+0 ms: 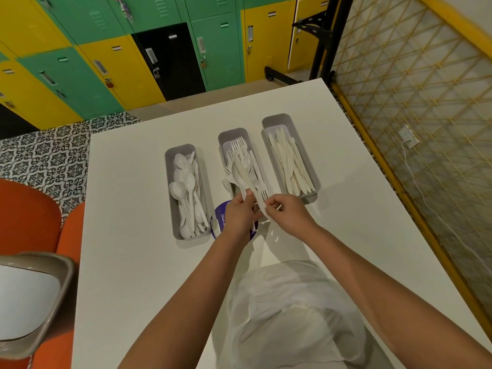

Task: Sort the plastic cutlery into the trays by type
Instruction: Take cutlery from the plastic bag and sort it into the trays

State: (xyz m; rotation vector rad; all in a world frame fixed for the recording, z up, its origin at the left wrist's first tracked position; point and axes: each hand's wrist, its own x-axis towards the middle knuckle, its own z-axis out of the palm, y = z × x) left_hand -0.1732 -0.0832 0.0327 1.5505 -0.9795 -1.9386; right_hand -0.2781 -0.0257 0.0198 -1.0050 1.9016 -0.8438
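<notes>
The left hand (241, 209) pinches the handle end of a white plastic spoon (237, 170) together with what looks like a knife (249, 179). The right hand (283, 209) pinches the lower end of a handle in the same bundle; which piece it holds I cannot tell. The long axis of the held pieces runs from 6 o'clock, at the hands, toward 12 o'clock, over the fork tray (234, 134). From the hands, the spoon tray (170, 166) lies at about 10 o'clock and is nearer to the left hand. The knife tray (277, 119) lies at about 1 o'clock, nearer to the right hand. I judge that the next move separates the two pieces, each going to its own side. Under the hands a blue package (219, 213) lies on the white table (119, 209). Beyond the table are a patterned tile floor (48, 158), green and yellow lockers (80, 57), and an orange seat (26, 217) at 9 o'clock.
</notes>
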